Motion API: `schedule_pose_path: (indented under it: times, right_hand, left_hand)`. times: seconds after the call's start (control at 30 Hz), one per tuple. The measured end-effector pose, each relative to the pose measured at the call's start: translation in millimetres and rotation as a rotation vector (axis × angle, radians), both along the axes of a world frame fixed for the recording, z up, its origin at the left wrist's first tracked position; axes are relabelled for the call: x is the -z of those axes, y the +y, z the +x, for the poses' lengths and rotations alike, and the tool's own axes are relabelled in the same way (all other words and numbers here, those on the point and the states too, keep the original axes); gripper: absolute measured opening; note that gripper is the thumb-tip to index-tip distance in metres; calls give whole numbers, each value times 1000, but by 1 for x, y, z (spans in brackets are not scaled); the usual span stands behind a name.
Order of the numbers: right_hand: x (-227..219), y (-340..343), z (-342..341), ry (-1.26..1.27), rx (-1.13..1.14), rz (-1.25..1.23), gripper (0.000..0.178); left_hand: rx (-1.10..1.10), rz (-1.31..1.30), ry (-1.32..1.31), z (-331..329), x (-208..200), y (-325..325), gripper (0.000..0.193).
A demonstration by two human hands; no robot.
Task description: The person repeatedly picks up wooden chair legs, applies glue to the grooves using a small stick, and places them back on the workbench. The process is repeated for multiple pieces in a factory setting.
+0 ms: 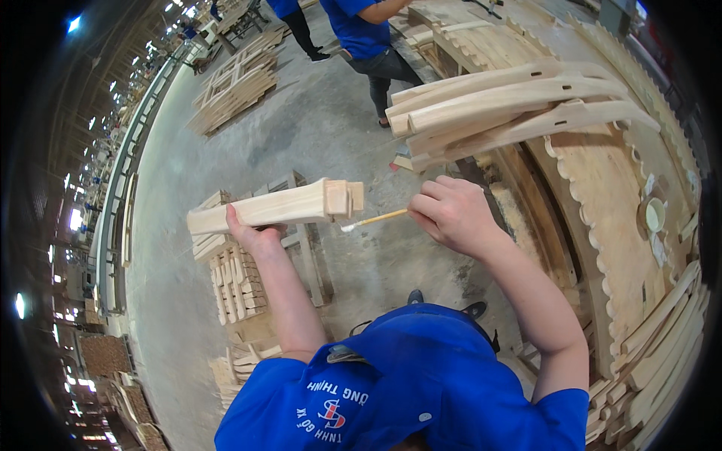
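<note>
A pale shaped wooden furniture leg (278, 207) with a squared tenon at its right end lies across my left hand (257, 234), whose fingers wrap it from below. My right hand (453, 216) is closed round a thin wooden stick (387, 216) that points left. White paste or glue coats the stick's tip (348, 227), which is just below and right of the leg's tenon end. Whether the tip touches the wood I cannot tell.
Curved wooden parts (519, 105) lie stacked on the workbench (571, 188) at my right, with a white cup (654, 215) further along. Wooden pieces (239, 286) are piled at my left. Ahead stand people in blue shirts (359, 30) near a stack of frames (237, 83).
</note>
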State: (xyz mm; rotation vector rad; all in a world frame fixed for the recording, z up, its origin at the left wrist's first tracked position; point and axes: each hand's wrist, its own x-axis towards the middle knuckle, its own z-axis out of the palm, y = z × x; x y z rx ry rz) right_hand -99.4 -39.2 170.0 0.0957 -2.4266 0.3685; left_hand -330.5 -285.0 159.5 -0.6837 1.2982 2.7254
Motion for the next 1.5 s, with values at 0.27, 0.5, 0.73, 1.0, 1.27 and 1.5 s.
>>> schedule_pose_path:
  times: [0.27,0.5,0.73,1.0,1.27,1.5]
  right_hand:
    - [11,-1,-10,31,109,-50,10]
    - [24,-13,-18,47,162,-33,6]
    - [25,-10,-3,-36,79,-65,8]
    - [20,14,-12,-2,202,-104,9]
    - [37,-2,-7,-41,166,-73,10]
    - [36,1,12,-191,92,-66,11]
  left_hand:
    - [51,-54,45,-6,6,-5,69]
    - [67,-45,53,-11,7,-3,72]
    - [58,-89,25,-13,8,-2,71]
    - [92,-48,19,-10,9,-5,74]
    - [144,13,124,-22,17,-23,75]
    - [122,-47,495,-2,16,-10,76]
